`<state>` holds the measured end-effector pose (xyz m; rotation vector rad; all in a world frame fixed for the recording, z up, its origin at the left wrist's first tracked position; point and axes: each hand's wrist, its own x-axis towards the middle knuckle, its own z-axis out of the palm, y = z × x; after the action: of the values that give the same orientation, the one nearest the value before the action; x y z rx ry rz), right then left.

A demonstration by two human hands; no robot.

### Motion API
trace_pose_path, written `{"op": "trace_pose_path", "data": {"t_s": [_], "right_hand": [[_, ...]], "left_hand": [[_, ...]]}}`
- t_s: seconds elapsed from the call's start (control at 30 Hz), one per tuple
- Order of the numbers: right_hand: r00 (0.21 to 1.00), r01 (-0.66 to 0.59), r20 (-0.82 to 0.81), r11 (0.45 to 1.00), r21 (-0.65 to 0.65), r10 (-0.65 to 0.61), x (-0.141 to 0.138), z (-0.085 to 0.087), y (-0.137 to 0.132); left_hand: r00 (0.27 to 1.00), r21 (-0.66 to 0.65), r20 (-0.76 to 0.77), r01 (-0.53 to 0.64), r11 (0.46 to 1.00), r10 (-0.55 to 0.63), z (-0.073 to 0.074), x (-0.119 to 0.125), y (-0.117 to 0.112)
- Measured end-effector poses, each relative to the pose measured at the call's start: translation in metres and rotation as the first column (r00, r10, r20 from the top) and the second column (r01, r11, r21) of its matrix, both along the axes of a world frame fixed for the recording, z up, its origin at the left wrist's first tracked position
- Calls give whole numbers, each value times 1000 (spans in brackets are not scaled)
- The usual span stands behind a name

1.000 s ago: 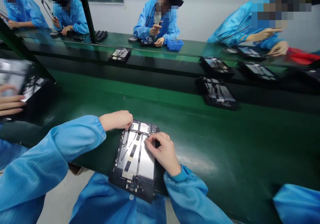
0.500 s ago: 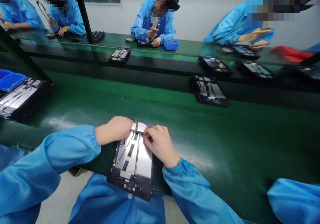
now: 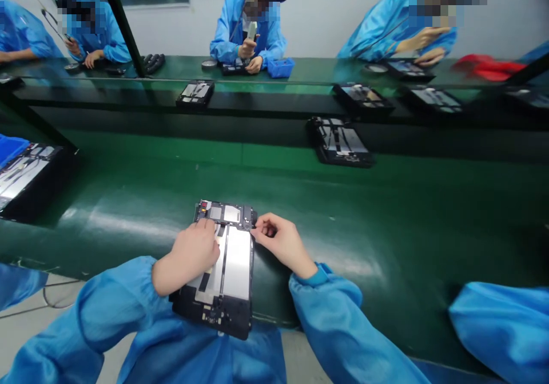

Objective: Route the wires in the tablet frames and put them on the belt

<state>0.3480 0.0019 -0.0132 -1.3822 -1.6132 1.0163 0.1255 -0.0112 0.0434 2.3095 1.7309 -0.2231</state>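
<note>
An opened tablet [image 3: 237, 258] lies in front of me, its silver plates, black strips and circuit boards bare. Its near end reaches over the bench edge. My left hand [image 3: 194, 252] lies over the tablet's upper left part, fingers bent down and closed against it; the fingertips are hidden, so what they hold cannot be made out. At the upper right edge, my right hand [image 3: 278, 238] has thumb and forefinger pinched together beside a small dark part [image 3: 254, 218]. Whatever sits in that pinch is too small to name.
Another opened tablet [image 3: 341, 142] lies farther back on the green bench [image 3: 386, 212]. A stack of tablets [image 3: 26, 172] with a blue tray [image 3: 11, 148] stands at left. Several tablets line the dark shelf [image 3: 266, 102]. Co-workers sit opposite; a blue sleeve [image 3: 501, 327] reaches in at right.
My left hand has moved down from the tablet's top end onto its left side, uncovering the upper boards. My right hand has shifted from the plate to the upper right edge.
</note>
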Motion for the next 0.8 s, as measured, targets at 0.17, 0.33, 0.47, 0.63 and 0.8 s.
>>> {"op": "trace_pose_path", "data": {"t_s": [0.17,0.33,0.47,0.63,0.8], "right_hand": [[993,-13,-116,993,-118,-1,3,-4,1],[987,-13,-160,990,-138,-9,5,-6,1],[984,-15,-178,989,-144,-11,7,-8,1],[983,-18,-182,989,-149,-9,8,-10,3],[984,-12,-179,988,-156,-16,11,-10,2]], "left_hand": [[997,-3,-73,-25,1000,24,0,9,3],[999,-41,-39,-33,999,31,-5,7,5],[992,-36,124,-5,999,9,-6,0,5],[908,158,379,129,979,-180,-11,7,23],[824,79,476,307,949,-306,-18,20,54]]}}
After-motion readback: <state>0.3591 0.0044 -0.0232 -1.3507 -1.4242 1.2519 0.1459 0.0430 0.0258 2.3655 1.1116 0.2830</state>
